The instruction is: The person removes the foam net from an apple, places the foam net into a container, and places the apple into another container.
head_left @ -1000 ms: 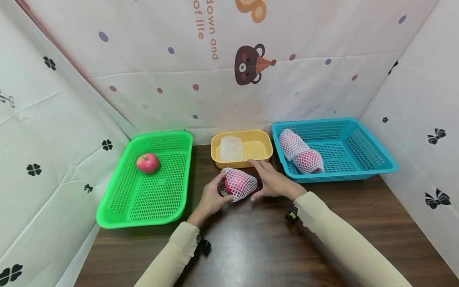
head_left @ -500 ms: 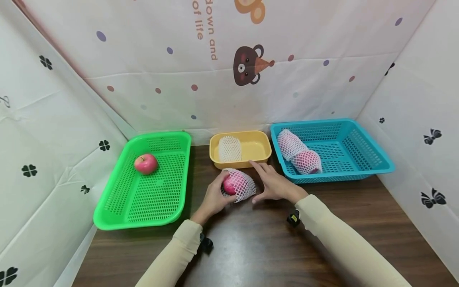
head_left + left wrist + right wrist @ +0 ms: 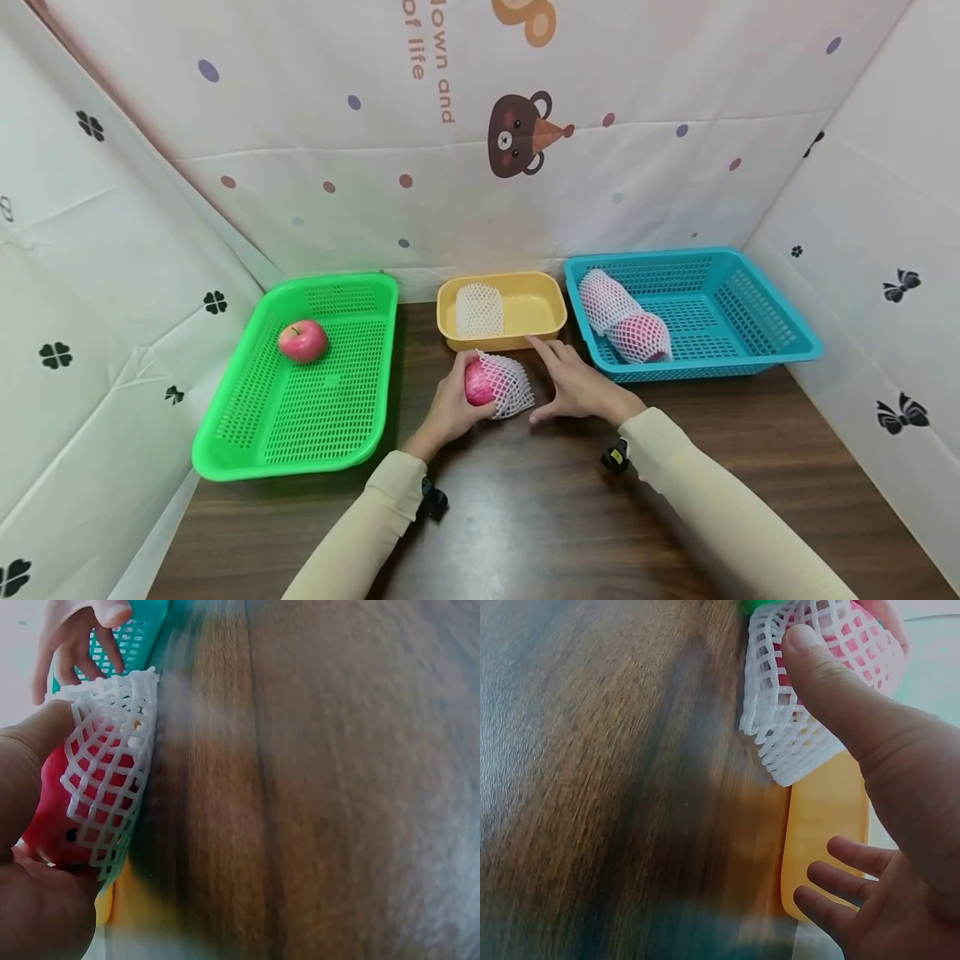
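Observation:
A red apple (image 3: 478,384) sits partly inside a white foam net sleeve (image 3: 513,392) on the wooden table. My left hand (image 3: 450,404) grips the apple from its bare left side, thumb in front and fingers behind. The net's loose end points right, towards my right hand (image 3: 576,385). That hand is spread beside the sleeve, thumb and fingers apart, with nothing held. In the left wrist view the net (image 3: 112,780) covers the far part of the apple (image 3: 46,817). The right thumb (image 3: 832,690) overlaps the net in the right wrist view.
Behind the hands stands a yellow tray (image 3: 536,340) with a foam net (image 3: 480,311) in it. At left, a green basket (image 3: 386,392) holds one bare apple (image 3: 303,342). A blue basket (image 3: 795,346) at right holds two net-wrapped apples (image 3: 640,337).
The apple's left side shows barer now, with the net further to the right on it. My left hand has moved slightly right, and the right hand has barely moved.

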A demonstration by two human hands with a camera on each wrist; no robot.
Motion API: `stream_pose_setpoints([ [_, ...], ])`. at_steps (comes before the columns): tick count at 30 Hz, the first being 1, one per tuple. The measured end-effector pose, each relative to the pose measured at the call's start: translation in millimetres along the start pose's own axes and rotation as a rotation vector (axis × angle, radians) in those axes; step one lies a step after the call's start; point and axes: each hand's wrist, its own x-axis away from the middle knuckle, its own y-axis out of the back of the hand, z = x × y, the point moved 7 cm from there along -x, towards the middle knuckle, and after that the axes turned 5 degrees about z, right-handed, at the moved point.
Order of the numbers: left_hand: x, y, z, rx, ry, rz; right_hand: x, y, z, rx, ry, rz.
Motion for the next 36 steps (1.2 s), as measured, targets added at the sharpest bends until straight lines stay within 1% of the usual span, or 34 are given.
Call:
stream_pose_setpoints([
  [6, 0.0, 0.6, 1.7, -0.005, 0.007, 0.009, -1.5, -0.2, -0.2, -0.002, 0.003, 0.01],
  [13, -0.2, 3.1, 3.3, -0.024, 0.019, 0.013, -7.0, 0.7, 8.9, 0.004, 0.079, -0.001],
  [19, 0.0, 3.2, 5.3, -0.028, 0.029, 0.018, -12.6, -2.7, 18.4, -0.01, 0.13, 0.018],
  [23, 1.1, 3.9, 5.0, -0.029, 0.024, 0.013, -16.6, -6.4, 22.5, -0.015, 0.138, 0.039],
  [29, 2.2, 5.0, 5.1, -0.02, 0.024, 0.02, -21.4, -11.7, 24.8, 0.031, 0.143, 0.059],
  [36, 3.4, 6.4, 5.6, -0.011, 0.04, 0.029, -25.3, -12.6, 27.6, 0.059, 0.161, 0.035],
])
